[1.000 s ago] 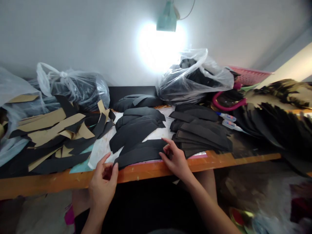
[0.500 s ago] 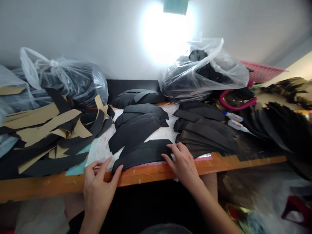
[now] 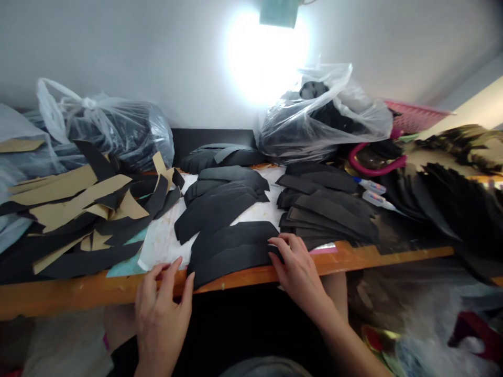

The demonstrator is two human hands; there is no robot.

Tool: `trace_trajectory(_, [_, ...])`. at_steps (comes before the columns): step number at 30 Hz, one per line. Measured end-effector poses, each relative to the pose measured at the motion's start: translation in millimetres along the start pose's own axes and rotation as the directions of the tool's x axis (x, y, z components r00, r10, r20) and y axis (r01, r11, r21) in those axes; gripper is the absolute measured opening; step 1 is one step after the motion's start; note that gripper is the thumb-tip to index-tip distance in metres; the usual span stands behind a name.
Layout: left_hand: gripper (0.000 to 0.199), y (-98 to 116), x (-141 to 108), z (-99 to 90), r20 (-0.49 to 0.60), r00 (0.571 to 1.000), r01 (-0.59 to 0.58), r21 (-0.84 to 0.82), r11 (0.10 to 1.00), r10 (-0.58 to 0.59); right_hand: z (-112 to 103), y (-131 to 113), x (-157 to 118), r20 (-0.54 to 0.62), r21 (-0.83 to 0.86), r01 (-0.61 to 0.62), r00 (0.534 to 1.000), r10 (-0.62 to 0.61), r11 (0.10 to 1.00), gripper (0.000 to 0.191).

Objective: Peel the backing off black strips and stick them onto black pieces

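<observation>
Left hand (image 3: 163, 309): fingers parted, thumb and forefinger not meeting; thumb tip at the left end of the front black piece (image 3: 236, 264), touching or just beside it, can't tell. Right hand (image 3: 298, 267): thumb and forefinger bracket that piece's right end; whether pinched, can't tell.

The piece lies between the hands, over the near table edge (image 3: 98, 293). Step in hand, as I judge it: placing or aligning this piece. Next move probably calls for both ends controlled evenly, without dragging the overlapped black piece (image 3: 236, 233) just beyond.

Ahead of the hands: more curved black pieces (image 3: 212, 209) on white paper (image 3: 259, 212). Left of the left hand: tan-and-black strips (image 3: 84, 201), jumbled. Beyond the right hand: dark stack (image 3: 326, 209).
</observation>
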State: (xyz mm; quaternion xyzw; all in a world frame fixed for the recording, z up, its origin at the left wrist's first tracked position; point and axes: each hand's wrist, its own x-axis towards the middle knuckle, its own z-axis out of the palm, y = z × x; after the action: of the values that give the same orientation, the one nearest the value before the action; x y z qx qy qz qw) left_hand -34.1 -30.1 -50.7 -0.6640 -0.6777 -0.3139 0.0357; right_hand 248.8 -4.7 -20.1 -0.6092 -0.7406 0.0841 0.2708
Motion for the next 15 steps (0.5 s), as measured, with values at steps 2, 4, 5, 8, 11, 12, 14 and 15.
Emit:
trace_trajectory(2, [0.051,10.2,-5.6,6.5,0.009,0.975,-0.224,0.03,0.974,0.224,6.1,-9.0,-4.3,0.014,-0.096,0.122,0.993,-0.121,0.988,0.036])
trace_trajectory(4, [0.064,18.5,-14.0,14.2,0.113,0.901,-0.42,-0.006,0.907,0.418,12.3,-16.8,-10.1,0.15,-0.082,0.298,0.947,-0.284,0.951,0.049])
trace_trajectory(5, [0.068,20.9,-19.1,17.5,0.162,0.868,-0.472,-0.02,0.881,0.469,14.6,-18.5,-13.5,0.219,-0.059,0.358,0.915,-0.338,0.932,0.053])
trace_trajectory(8, [0.073,20.1,-35.1,21.8,0.209,0.871,-0.455,0.005,0.89,0.444,18.1,-11.1,-23.7,0.251,-0.076,0.345,0.915,-0.317,0.936,0.06])
trace_trajectory(11, [0.072,12.5,-42.0,17.8,0.185,0.899,-0.404,0.003,0.915,0.397,19.9,3.5,-27.9,0.101,-0.123,0.253,0.965,-0.241,0.96,0.062])
trace_trajectory(12, [0.071,8.4,-39.5,15.7,0.181,0.894,-0.412,-0.025,0.911,0.409,20.8,6.0,-27.3,0.049,-0.11,0.23,0.973,-0.226,0.967,0.063])
trace_trajectory(14, [0.068,-5.5,-24.9,11.5,0.148,0.889,-0.426,-0.085,0.901,0.434,21.2,5.4,-23.8,-0.013,-0.024,0.194,0.981,-0.194,0.981,0.065])
trace_trajectory(15, [0.066,-16.7,-13.0,9.3,0.11,0.897,-0.42,-0.093,0.903,0.429,19.7,3.5,-21.5,-0.023,0.048,0.182,0.983,-0.182,0.982,0.065])
